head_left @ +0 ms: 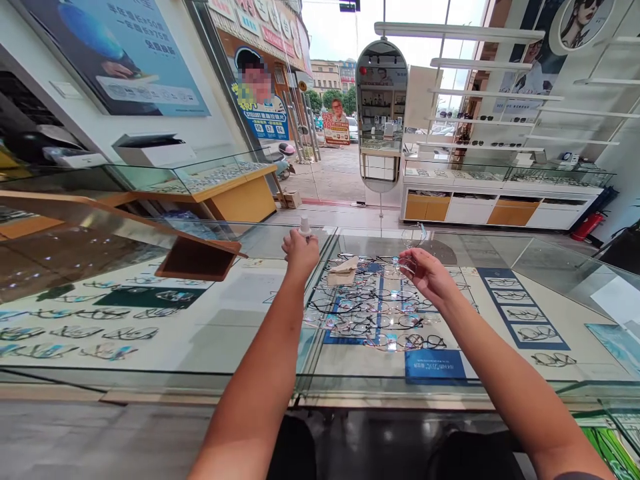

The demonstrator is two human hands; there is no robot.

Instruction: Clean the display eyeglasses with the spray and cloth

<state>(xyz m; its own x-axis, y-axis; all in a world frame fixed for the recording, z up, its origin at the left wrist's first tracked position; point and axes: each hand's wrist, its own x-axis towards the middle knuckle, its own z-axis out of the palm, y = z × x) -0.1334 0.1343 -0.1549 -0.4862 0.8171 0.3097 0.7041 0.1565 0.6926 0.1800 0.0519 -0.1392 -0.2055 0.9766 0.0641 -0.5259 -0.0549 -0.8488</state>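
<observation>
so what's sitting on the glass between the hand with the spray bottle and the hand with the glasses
In the head view, a folded beige cloth lies on the glass counter between the left hand and right hand.

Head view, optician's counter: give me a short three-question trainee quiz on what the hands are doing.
1. True or false: the left hand is wrapped around a small spray bottle.
2. What does the right hand hold? A) clear-framed glasses B) a mug C) a phone
3. What lies folded on the glass counter between the hands?

Key: 1 true; 2 A; 3 a cloth.
</observation>
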